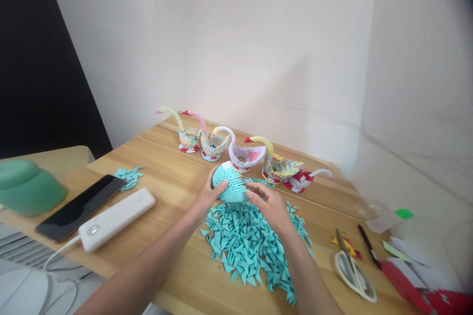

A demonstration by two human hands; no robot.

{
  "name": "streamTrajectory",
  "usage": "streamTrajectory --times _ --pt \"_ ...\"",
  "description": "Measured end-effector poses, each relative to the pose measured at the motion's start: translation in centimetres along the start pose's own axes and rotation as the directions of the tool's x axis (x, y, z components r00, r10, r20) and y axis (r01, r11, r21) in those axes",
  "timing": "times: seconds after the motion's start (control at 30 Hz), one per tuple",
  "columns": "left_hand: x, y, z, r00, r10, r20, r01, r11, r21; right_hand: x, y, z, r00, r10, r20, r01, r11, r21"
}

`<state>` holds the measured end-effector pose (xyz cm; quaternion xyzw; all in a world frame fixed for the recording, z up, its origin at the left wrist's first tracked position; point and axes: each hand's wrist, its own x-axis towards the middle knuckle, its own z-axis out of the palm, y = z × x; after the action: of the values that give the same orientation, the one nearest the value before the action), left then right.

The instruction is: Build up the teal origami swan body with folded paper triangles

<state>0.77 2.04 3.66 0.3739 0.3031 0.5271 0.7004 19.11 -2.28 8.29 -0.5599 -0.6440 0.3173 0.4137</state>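
A rounded turquoise body (229,184) built from many folded paper triangles, with a white patch on top, is held above the table. My left hand (211,192) is closed around its left side, thumb across the front. At its right edge, my right hand (268,202) has thumb and fingers bent together against the folded pieces. Whether a single loose triangle sits between those fingertips is too small to tell. Under both hands spreads a big pile of loose turquoise paper triangles (240,241).
Several folded-paper swans (247,155) line the back of the wooden table (177,251). To the left lie a phone (81,206), a white power bank (116,219) with a cable, and a green object (29,189). Scissors (353,270), a black pen-like tool (369,246) and paper scraps lie right.
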Motion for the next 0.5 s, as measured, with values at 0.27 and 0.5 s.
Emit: streamTrajectory --times 0.27,0.5 --pt "0.5 -1.8 -0.1 0.985 0.125 0.115 -0.133 0.989 0.060 0.0 -0.4 0.5 0.992 0.083 -0.091 -0.074 0.992 0.103" --pt "0.3 -1.8 0.4 0.971 0.224 0.083 -0.236 0.951 0.198 -0.1 -0.8 0.7 0.991 0.093 -0.093 -0.079 0.986 0.147"
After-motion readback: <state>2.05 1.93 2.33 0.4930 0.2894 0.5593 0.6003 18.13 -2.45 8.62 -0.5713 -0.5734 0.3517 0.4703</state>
